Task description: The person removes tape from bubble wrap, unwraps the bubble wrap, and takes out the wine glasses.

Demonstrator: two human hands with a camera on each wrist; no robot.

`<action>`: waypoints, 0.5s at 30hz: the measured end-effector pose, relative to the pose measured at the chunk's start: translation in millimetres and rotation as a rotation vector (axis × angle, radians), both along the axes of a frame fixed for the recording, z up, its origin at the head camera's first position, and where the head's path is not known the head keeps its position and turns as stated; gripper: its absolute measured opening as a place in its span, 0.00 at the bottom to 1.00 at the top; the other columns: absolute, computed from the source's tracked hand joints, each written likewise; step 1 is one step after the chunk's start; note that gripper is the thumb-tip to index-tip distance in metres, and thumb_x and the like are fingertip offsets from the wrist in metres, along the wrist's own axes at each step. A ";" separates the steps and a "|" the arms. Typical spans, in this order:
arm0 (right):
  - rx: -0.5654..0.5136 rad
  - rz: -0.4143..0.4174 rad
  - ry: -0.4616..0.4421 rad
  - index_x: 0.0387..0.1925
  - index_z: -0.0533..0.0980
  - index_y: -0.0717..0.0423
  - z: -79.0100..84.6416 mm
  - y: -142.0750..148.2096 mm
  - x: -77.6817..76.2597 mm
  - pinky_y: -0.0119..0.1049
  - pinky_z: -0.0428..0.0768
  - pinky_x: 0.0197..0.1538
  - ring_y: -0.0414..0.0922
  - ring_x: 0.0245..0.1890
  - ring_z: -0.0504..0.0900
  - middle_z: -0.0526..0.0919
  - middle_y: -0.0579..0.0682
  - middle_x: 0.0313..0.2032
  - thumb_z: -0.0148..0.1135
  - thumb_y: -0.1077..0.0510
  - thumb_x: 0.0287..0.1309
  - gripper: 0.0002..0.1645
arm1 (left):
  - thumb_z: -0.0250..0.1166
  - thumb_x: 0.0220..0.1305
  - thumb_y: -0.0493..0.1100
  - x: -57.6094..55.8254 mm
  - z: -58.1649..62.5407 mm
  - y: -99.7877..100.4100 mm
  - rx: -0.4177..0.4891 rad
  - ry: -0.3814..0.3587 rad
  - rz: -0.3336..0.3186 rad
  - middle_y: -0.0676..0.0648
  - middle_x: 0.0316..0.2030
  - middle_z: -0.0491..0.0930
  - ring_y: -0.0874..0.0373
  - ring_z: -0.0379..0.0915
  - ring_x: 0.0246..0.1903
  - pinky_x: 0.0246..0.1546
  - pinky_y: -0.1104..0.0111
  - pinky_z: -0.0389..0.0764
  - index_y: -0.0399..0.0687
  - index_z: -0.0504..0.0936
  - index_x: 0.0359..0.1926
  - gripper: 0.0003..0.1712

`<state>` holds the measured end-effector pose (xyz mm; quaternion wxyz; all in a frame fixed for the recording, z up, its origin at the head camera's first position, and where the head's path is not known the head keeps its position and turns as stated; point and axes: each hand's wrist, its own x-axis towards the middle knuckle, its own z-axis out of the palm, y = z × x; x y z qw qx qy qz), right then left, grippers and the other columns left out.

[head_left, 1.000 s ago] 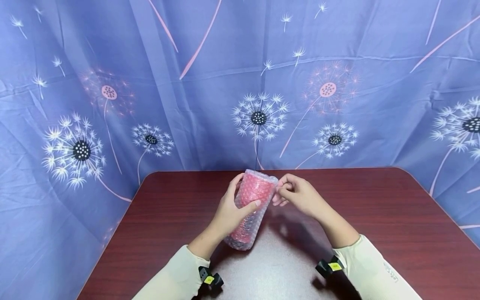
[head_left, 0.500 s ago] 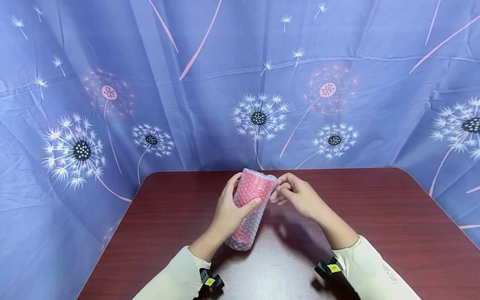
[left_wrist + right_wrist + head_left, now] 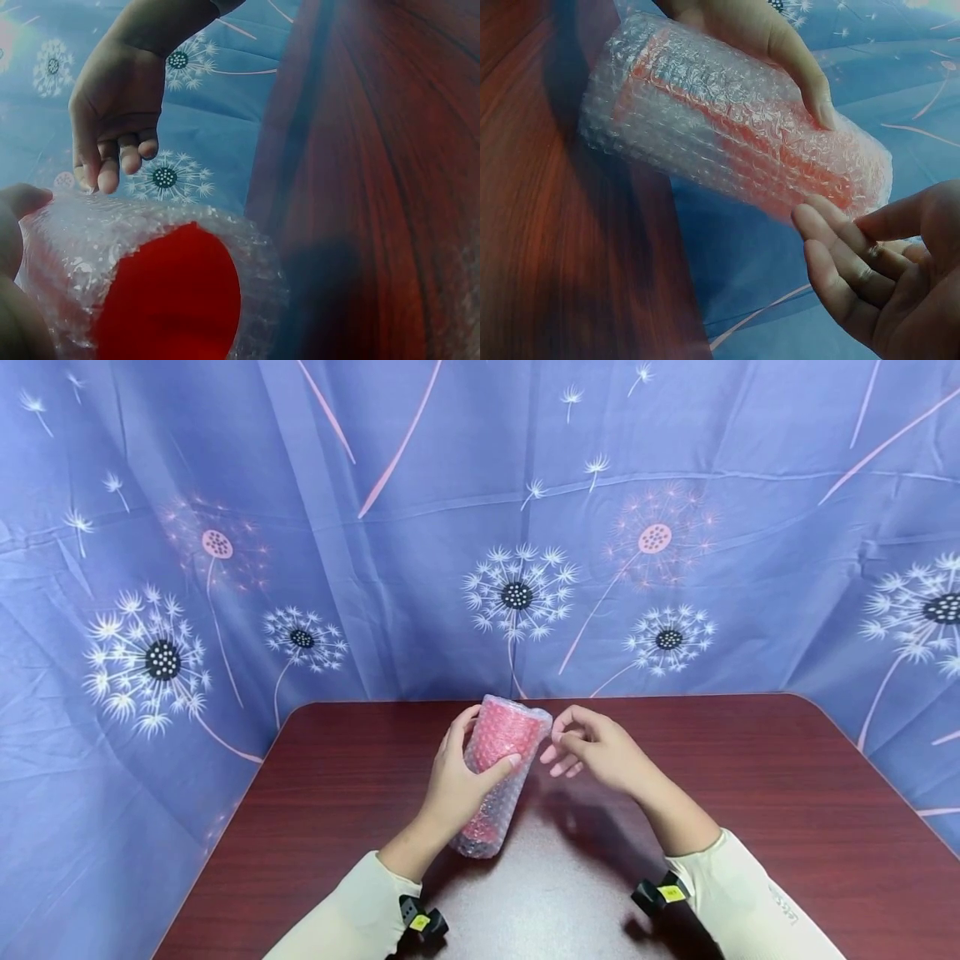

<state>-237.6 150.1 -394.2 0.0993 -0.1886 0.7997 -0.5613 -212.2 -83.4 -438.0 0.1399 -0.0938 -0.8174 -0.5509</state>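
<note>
A red cylinder-shaped item wrapped in clear bubble wrap leans over the table, its upper end tipped away. My left hand grips it around the side, thumb across the front. Through the wrap, its red flat end shows in the left wrist view. At the upper right corner of the wrap is my right hand, thumb and index finger pinching the wrap's edge while the other fingers hang loose. A small shiny bit shows between those fingertips in the left wrist view.
A dark red wood-grain table lies beneath, with a bright glare patch in front. Behind it hangs a blue dandelion-print curtain. Black wrist cameras with yellow tags, such as the left one, sit at both sleeves.
The wrapped cylinder has shifted slightly left and a little more upright with my left hand. My right hand's lower fingers have spread a bit, and it stays at the wrap's corner.
</note>
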 end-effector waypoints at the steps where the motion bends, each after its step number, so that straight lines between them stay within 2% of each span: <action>1: -0.001 0.002 0.001 0.45 0.69 0.67 0.5 0.4 0.2 0.44 0.87 0.34 0.58 0.31 0.89 0.89 0.64 0.36 0.48 0.64 0.73 0.08 | 0.78 0.52 0.59 -0.4 -0.1 -0.5 -0.001 0.004 0.006 0.55 0.66 0.70 0.55 0.70 0.64 0.60 0.52 0.75 0.67 0.63 0.73 0.49; 7: -0.035 0.015 -0.012 0.46 0.70 0.67 3.7 1.4 1.4 0.45 0.88 0.34 0.52 0.28 0.89 0.87 0.63 0.30 0.51 0.62 0.73 0.09 | 0.78 0.52 0.58 -2.5 1.5 -3.2 0.004 0.000 0.036 0.52 0.64 0.71 0.53 0.71 0.62 0.58 0.51 0.76 0.70 0.64 0.72 0.49; 15: -0.092 0.028 -0.022 0.46 0.68 0.70 1.7 1.6 -0.7 0.43 0.88 0.39 0.57 0.36 0.90 0.87 0.70 0.38 0.49 0.63 0.72 0.10 | 0.78 0.51 0.58 -2.7 -0.1 -1.8 0.010 0.000 0.026 0.52 0.65 0.71 0.52 0.70 0.63 0.58 0.50 0.76 0.68 0.63 0.72 0.50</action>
